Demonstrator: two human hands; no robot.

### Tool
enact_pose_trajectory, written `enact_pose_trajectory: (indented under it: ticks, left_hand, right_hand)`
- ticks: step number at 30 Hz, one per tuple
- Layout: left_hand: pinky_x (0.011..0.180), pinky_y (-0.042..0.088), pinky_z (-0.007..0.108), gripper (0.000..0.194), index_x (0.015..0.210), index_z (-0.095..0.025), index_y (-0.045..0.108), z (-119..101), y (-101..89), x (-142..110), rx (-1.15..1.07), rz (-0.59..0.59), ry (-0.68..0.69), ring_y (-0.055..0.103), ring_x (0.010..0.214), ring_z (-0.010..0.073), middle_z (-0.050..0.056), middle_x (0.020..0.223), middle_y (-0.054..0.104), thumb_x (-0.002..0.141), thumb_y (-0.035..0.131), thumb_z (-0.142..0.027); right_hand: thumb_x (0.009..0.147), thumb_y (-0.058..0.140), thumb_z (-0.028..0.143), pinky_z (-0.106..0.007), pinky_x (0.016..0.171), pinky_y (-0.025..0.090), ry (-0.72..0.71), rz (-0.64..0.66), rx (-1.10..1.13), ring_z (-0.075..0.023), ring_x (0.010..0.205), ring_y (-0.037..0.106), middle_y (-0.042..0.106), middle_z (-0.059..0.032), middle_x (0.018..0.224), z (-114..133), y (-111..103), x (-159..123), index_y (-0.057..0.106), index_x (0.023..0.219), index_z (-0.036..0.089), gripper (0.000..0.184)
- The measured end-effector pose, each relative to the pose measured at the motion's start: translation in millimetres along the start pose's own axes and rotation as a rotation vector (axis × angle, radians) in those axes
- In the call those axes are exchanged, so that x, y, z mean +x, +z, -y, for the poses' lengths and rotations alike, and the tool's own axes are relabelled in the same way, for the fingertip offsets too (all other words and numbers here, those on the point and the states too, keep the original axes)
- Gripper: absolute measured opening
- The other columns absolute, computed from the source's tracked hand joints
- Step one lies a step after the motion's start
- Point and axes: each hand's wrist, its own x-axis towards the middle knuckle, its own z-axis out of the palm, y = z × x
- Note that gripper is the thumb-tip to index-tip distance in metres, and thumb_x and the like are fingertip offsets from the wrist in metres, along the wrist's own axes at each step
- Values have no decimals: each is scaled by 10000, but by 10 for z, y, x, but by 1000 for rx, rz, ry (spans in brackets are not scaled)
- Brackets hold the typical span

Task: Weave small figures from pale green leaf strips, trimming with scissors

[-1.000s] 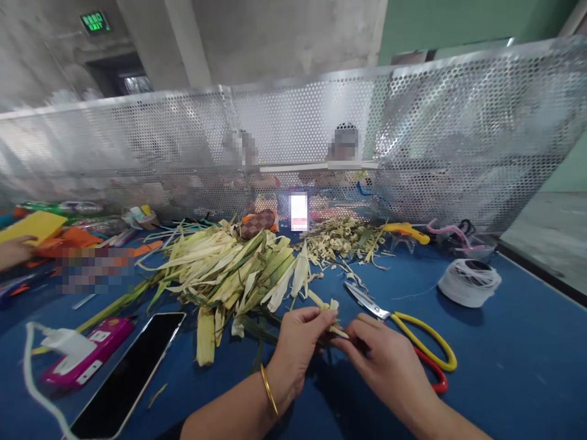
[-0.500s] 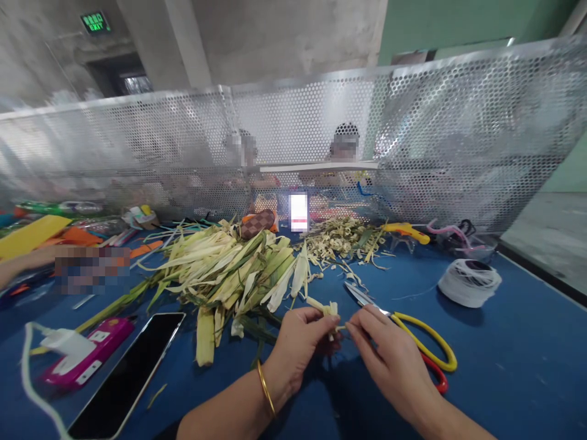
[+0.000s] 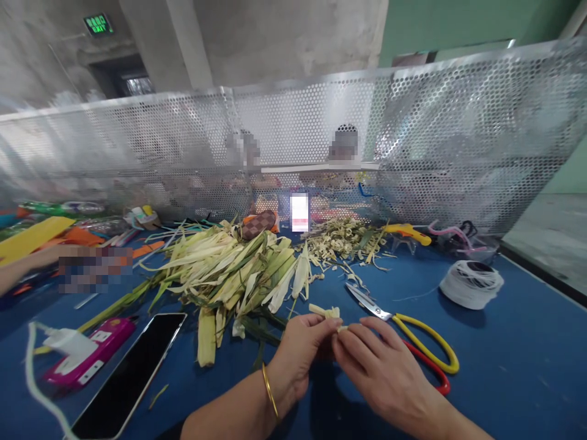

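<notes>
A perforated metal panel (image 3: 298,110) spans the far side of the blue table (image 3: 518,348), whose dark right edge slants toward the near corner. Bare blue surface stretches between that edge and the right hand, and a narrower strip lies between the left forearm and the dark-screened phone (image 3: 132,373). The husk pile (image 3: 229,263) spreads just beyond the left hand, with curled scraps (image 3: 343,238) behind it to the right.

The left hand (image 3: 298,348) is nearly closed, thumb and fingers pinching a small folded husk piece (image 3: 324,311) in front of the pile. The right hand (image 3: 380,366) has its fingers curled and their tips closed on the piece's near end, the contact mostly hidden.

Open-bladed scissors (image 3: 380,312) lie just beyond the right hand, near a white thread spool (image 3: 470,285). A magenta power strip (image 3: 94,354) sits left of the phone. High on the wall, a green sign (image 3: 98,24) reads "EXIT"; the characters above are too small to read. A thin gold bangle (image 3: 269,391) circles the left wrist.
</notes>
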Motion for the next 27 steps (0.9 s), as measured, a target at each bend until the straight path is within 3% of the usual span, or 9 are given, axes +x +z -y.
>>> enact_pose_trajectory:
  ticks: [8, 16, 19, 23, 25, 27]
  left_hand:
    - [587, 404, 217, 409, 704, -93, 653, -62, -12, -47, -71, 153, -66, 527, 564, 90, 15, 641, 603, 452, 849, -348]
    - [611, 438, 235, 479, 756, -100, 652, -59, 33, -75, -71, 12, 91, 586, 605, 126, 44, 647, 655, 467, 848, -429]
    - [595, 443, 235, 533, 832, -103, 652, -71, 22, -66, -59, -1, 101, 589, 586, 122, 43, 664, 668, 471, 843, -445]
    - [604, 467, 253, 533, 887, -108, 645, -131, 7, -80, 38, -4, 85, 627, 599, 146, 53, 683, 686, 503, 826, -429]
    - [601, 475, 257, 495, 848, -108, 645, -160, 9, -96, 75, 23, 83, 637, 599, 154, 58, 676, 685, 545, 788, -473]
    - [560, 461, 242, 482, 803, -111, 639, -176, 13, -109, 116, 46, 83, 629, 569, 149, 51, 645, 673, 570, 757, -516]
  right_hand:
    - [916, 286, 76, -381, 866, 382, 18, -60, -17, -202, 825, 605, 693, -65, 802, 2, -9, -27, 656, 937, 152, 378]
    - [881, 327, 50, -342, 866, 386, -12, -136, 57, -181, 799, 635, 712, -50, 781, 94, -99, -12, 652, 966, 174, 359]
    - [890, 391, 85, -337, 864, 410, 106, -140, 187, -157, 760, 635, 689, -20, 770, 21, -102, 6, 626, 937, 209, 270]
    - [908, 473, 256, -383, 797, 460, 470, -137, 204, -228, 906, 622, 669, -97, 958, -151, -59, -5, 583, 1034, 203, 176]
    - [918, 463, 281, -385, 794, 461, 562, -38, 286, -216, 833, 628, 673, -69, 884, -208, -31, -16, 584, 944, 211, 142]
    - [931, 439, 243, -381, 845, 439, 559, 77, 414, -164, 680, 610, 647, 1, 721, -227, -15, -17, 557, 793, 222, 183]
